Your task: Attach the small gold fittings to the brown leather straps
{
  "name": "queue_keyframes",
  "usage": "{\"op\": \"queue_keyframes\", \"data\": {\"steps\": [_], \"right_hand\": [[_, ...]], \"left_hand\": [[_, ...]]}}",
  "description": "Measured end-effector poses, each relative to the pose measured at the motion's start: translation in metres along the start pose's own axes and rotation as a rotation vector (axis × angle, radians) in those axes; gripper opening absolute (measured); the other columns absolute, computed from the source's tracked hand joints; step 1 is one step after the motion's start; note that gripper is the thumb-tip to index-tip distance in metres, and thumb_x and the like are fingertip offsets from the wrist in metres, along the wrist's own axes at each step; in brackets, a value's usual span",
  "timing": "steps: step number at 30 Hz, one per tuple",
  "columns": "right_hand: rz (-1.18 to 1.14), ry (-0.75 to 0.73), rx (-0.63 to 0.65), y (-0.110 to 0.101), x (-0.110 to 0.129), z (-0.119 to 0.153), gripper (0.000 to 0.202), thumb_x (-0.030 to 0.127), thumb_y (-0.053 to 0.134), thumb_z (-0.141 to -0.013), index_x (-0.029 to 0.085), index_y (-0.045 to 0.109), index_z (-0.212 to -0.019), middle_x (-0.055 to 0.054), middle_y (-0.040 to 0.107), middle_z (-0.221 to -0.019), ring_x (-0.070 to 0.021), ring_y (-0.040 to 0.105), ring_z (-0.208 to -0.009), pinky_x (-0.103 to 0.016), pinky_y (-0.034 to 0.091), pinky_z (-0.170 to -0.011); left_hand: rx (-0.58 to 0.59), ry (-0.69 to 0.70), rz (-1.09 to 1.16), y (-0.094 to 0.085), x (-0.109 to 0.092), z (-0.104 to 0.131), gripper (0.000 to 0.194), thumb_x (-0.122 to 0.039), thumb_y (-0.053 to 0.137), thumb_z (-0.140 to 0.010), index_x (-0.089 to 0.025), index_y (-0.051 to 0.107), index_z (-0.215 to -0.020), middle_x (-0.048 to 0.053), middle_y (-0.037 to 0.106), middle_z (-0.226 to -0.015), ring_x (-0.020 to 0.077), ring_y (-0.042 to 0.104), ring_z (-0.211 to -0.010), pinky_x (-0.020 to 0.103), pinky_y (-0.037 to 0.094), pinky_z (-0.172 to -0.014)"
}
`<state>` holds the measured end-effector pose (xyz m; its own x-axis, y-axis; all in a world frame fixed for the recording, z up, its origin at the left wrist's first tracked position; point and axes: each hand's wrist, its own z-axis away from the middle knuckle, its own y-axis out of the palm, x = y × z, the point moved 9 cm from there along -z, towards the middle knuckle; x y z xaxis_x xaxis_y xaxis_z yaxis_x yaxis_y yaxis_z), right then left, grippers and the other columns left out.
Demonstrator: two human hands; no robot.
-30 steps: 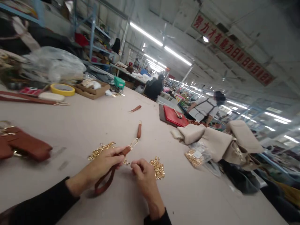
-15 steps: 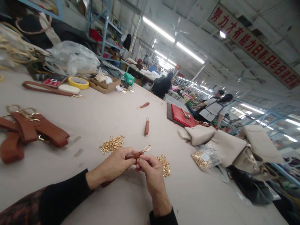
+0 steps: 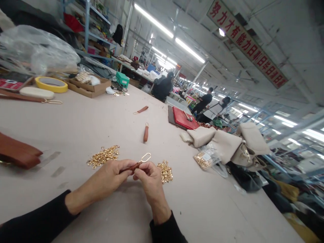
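- Both hands meet low in the middle of the table (image 3: 106, 118), and between them sits a brown leather strap (image 3: 131, 166) with a gold ring (image 3: 146, 157) at its far tip.
- The left hand (image 3: 111, 175) pinches the strap, thumb and fingers closed on it, knuckles up.
- The right hand (image 3: 149, 175) closes in from the other side, fingertips pressed to the strap just below the ring; the grip is tight and narrow.
- The ring pokes out above both hands, tilted up and away from the person.
- A heap of gold fittings (image 3: 103, 156) lies just left of the hands; a second gold heap (image 3: 165, 171) lies just beside the right hand.
- Further up the table a short brown tab (image 3: 146, 132) lies alone, and another tab (image 3: 141, 109) beyond it.
- Brown leather pieces (image 3: 17, 154) rest at the left edge.
- To the right: beige bags (image 3: 227, 143), a clear packet of gold hardware (image 3: 204, 158), a red folder (image 3: 183, 118).
- Far left: a yellow tape roll (image 3: 51, 84) beside a cardboard tray (image 3: 87, 87).
- People work at benches in the background.
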<state>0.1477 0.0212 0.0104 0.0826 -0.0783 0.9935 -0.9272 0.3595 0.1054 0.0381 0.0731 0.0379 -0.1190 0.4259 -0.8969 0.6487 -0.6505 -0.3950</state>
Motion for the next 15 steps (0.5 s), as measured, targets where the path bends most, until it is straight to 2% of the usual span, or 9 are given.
{"op": "queue_keyframes", "data": {"steps": [5, 8, 10, 12, 15], "right_hand": [[0.059, -0.054, -0.030, 0.002, 0.005, 0.003, 0.015, 0.024, 0.066, -0.072, 0.017, 0.053, -0.072, 0.000, 0.062, -0.065, -0.0122, 0.057, -0.061, -0.024, 0.046, -0.060], [0.085, -0.053, -0.069, 0.001, 0.007, 0.003, 0.017, 0.026, 0.066, -0.073, 0.017, 0.052, -0.074, 0.000, 0.062, -0.066, -0.0123, 0.058, -0.061, -0.024, 0.045, -0.059], [0.112, -0.061, -0.063, -0.001, 0.010, 0.000, 0.018, 0.027, 0.067, -0.073, 0.017, 0.052, -0.076, 0.001, 0.061, -0.067, -0.0119, 0.057, -0.060, -0.024, 0.045, -0.058], [0.171, -0.076, -0.052, -0.009, 0.016, -0.003, 0.020, 0.028, 0.068, -0.072, 0.017, 0.052, -0.079, 0.002, 0.060, -0.067, -0.0111, 0.056, -0.059, -0.023, 0.044, -0.057], [0.258, -0.063, -0.121, -0.043, 0.024, -0.006, 0.031, 0.032, 0.070, -0.071, 0.016, 0.054, -0.093, 0.001, 0.061, -0.073, -0.0115, 0.056, -0.062, -0.023, 0.043, -0.056]], "left_hand": [[-0.017, 0.024, -0.009, 0.000, -0.001, 0.002, 0.024, -0.032, 0.053, -0.089, -0.029, 0.071, -0.105, -0.004, 0.070, -0.092, 0.0182, 0.063, -0.070, 0.023, 0.048, -0.069], [-0.054, 0.023, 0.000, 0.000, -0.002, 0.002, 0.026, -0.033, 0.054, -0.088, -0.028, 0.071, -0.107, -0.001, 0.070, -0.098, 0.0210, 0.065, -0.077, 0.025, 0.050, -0.071], [-0.041, -0.038, 0.091, 0.004, 0.002, 0.002, 0.032, -0.035, 0.053, -0.088, -0.024, 0.067, -0.114, 0.002, 0.070, -0.095, 0.0221, 0.066, -0.076, 0.026, 0.052, -0.068], [-0.004, -0.143, 0.209, 0.012, 0.012, 0.003, 0.042, -0.038, 0.051, -0.087, -0.020, 0.061, -0.124, 0.004, 0.068, -0.089, 0.0219, 0.065, -0.067, 0.028, 0.053, -0.061], [0.006, -0.265, 0.296, 0.017, 0.024, 0.004, 0.055, -0.041, 0.047, -0.084, -0.013, 0.053, -0.131, 0.004, 0.063, -0.077, 0.0206, 0.059, -0.059, 0.028, 0.052, -0.054]]}}
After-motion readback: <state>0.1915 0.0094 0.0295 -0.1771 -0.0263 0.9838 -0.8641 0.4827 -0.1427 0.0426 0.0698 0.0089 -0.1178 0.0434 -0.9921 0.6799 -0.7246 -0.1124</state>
